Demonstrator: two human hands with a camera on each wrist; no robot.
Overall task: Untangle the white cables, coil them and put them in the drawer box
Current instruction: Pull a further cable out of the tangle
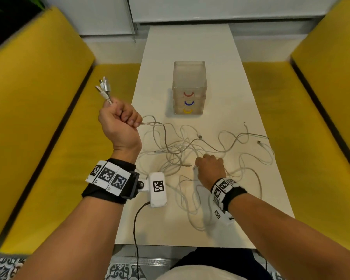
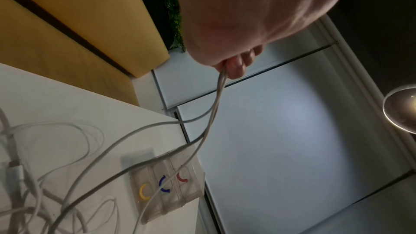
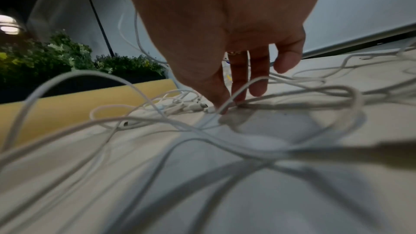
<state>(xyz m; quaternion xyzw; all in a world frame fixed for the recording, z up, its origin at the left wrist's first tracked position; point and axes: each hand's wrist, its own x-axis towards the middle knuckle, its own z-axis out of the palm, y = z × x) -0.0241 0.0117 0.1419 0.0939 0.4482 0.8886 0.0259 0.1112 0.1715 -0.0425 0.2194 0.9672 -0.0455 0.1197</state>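
On the white table (image 1: 192,47) the white cables (image 1: 190,150) lie in one tangle before the drawer box (image 1: 189,87). Your left hand (image 1: 119,124) is raised beside the table edge and grips a bundle of cable ends (image 1: 104,88) — plugs upward. Your right hand (image 1: 210,168) reaches down into the tangle and pinches one cable at the tabletop — other fingers (image 3: 288,56) loose.

White cables (image 1: 192,150), white table (image 1: 190,47), yellow benches (image 1: 38,118), red, blue, yellow handles on clear drawer box (image 1: 189,77).
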